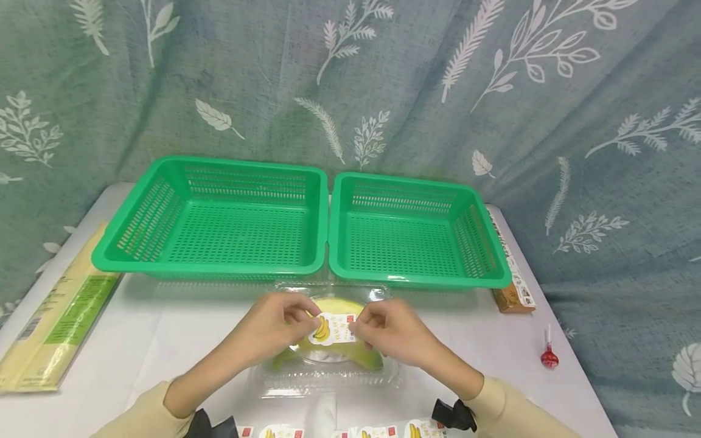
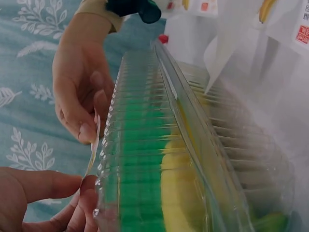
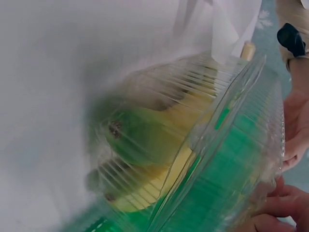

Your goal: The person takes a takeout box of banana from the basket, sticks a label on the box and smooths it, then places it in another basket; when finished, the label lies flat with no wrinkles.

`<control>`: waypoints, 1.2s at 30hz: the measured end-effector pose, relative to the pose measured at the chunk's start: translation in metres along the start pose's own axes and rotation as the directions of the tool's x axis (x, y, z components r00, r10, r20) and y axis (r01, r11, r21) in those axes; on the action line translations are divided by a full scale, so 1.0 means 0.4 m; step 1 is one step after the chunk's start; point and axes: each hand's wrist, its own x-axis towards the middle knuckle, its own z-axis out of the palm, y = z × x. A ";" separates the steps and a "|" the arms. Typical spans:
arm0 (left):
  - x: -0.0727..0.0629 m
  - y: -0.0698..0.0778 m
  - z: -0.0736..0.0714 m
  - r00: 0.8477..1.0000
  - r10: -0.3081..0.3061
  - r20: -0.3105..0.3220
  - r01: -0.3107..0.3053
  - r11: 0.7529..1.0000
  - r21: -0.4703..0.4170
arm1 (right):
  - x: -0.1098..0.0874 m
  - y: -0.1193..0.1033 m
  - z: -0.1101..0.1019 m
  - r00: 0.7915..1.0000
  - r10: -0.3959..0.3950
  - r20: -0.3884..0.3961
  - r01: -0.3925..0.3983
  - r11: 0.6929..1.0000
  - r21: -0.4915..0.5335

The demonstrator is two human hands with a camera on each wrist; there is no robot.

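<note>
Plastic box [image 1: 328, 383], seemingly closed, holds bananas [image 1: 362, 358]; baskets [image 1: 219, 267] lie at its twelve o'clock. Left hand [image 1: 287, 319] at nine and right hand [image 1: 386, 331] at three pinch a label [image 1: 331, 329] by its ends above the box; sticking looks unfinished. Spare labels [image 1: 378, 432] wait at six.

We see a cream left sleeve [image 1: 145, 415] and a matching right sleeve [image 1: 510, 409], both plain, lightly creased and ending in cuffs short of the wrists. Beyond them, the left hand [image 1: 283, 321] and right hand [image 1: 390, 330] are bare. Near the cuffs we find a left black piece [image 1: 200, 424] and a blocky right black piece [image 1: 454, 416], perhaps mounts, too unclear for us to say.
</note>
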 end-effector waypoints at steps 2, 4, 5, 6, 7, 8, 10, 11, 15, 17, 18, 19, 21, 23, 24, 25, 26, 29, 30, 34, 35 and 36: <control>0.001 0.000 0.002 1.000 0.003 -0.015 -0.003 1.000 0.027 | 0.002 -0.005 0.005 1.000 -0.015 -0.010 0.014 0.999 -0.046; 0.002 -0.001 0.007 0.999 0.007 -0.033 -0.005 0.998 0.062 | 0.002 -0.008 0.009 1.000 -0.015 -0.018 0.013 0.997 -0.080; 0.003 -0.001 0.010 0.999 0.010 -0.039 -0.007 0.997 0.077 | 0.002 -0.010 0.010 1.000 -0.017 -0.020 0.015 0.995 -0.095; 0.004 -0.002 0.013 0.999 0.009 -0.042 -0.005 0.996 0.093 | 0.002 -0.011 0.010 1.000 -0.018 -0.022 0.016 0.995 -0.103; 0.005 -0.002 0.017 0.999 0.007 -0.044 -0.002 0.994 0.109 | 0.001 -0.012 0.011 1.000 -0.019 -0.024 0.017 0.993 -0.113; 0.006 -0.001 0.019 0.999 0.004 -0.045 0.001 0.993 0.121 | 0.001 -0.012 0.012 0.999 -0.021 -0.025 0.018 0.993 -0.115; 0.007 0.001 0.022 0.999 -0.001 -0.047 0.007 0.990 0.141 | 0.001 -0.012 0.013 0.999 -0.026 -0.025 0.023 0.993 -0.120; 0.007 0.003 0.023 0.999 -0.002 -0.048 0.009 0.988 0.151 | 0.002 -0.012 0.013 0.999 -0.027 -0.025 0.024 0.993 -0.120; 0.005 0.011 0.022 0.998 0.000 -0.058 0.010 0.983 0.182 | 0.002 -0.013 0.010 1.000 -0.022 -0.017 0.020 0.994 -0.110; 0.003 0.014 0.020 0.998 0.010 -0.062 0.002 0.982 0.190 | 0.000 -0.014 0.007 1.000 -0.001 -0.010 0.000 0.996 -0.093; 0.002 0.015 0.019 0.998 0.012 -0.063 0.000 0.982 0.189 | -0.001 -0.014 0.005 1.000 0.007 -0.005 -0.008 0.996 -0.084; 0.000 0.017 0.018 0.998 0.013 -0.065 -0.001 0.982 0.189 | -0.002 -0.015 0.004 1.000 0.016 -0.002 -0.016 0.997 -0.074; -0.002 0.019 0.014 0.997 0.019 -0.068 -0.006 0.982 0.189 | -0.003 -0.016 0.001 1.000 0.028 0.006 -0.027 0.998 -0.059; -0.003 0.021 0.010 0.998 0.017 -0.065 -0.005 0.983 0.181 | -0.004 -0.016 0.000 0.999 0.031 0.014 -0.030 0.998 -0.048; -0.003 0.021 0.008 0.998 0.014 -0.060 -0.004 0.984 0.177 | -0.004 -0.017 0.000 0.999 0.030 0.018 -0.029 0.999 -0.044; -0.003 0.020 0.006 0.998 0.017 -0.055 -0.007 0.985 0.173 | -0.004 -0.017 -0.001 0.999 0.031 0.021 -0.030 0.999 -0.040; -0.003 0.019 0.005 0.998 0.020 -0.052 -0.011 0.986 0.166 | -0.004 -0.018 -0.001 0.999 0.030 0.024 -0.029 0.999 -0.037; 0.000 0.016 0.003 0.999 0.013 -0.048 -0.006 0.988 0.153 | -0.002 -0.019 0.000 0.999 0.036 0.026 -0.035 0.999 -0.032; 0.001 0.014 0.003 0.998 0.015 -0.053 -0.007 0.988 0.155 | -0.001 -0.020 0.001 0.999 0.036 0.023 -0.035 0.999 -0.032; 0.006 0.010 0.007 0.998 -0.004 -0.067 0.015 0.988 0.153 | 0.002 -0.021 0.006 0.999 0.034 0.004 -0.033 0.998 -0.048; 0.007 0.009 0.008 0.998 -0.009 -0.065 0.019 0.989 0.146 | 0.003 -0.020 0.008 1.000 0.027 -0.003 -0.027 0.998 -0.060; 0.008 0.008 0.009 0.998 -0.013 -0.062 0.022 0.990 0.139 | 0.003 -0.020 0.009 1.000 0.021 -0.007 -0.022 0.997 -0.070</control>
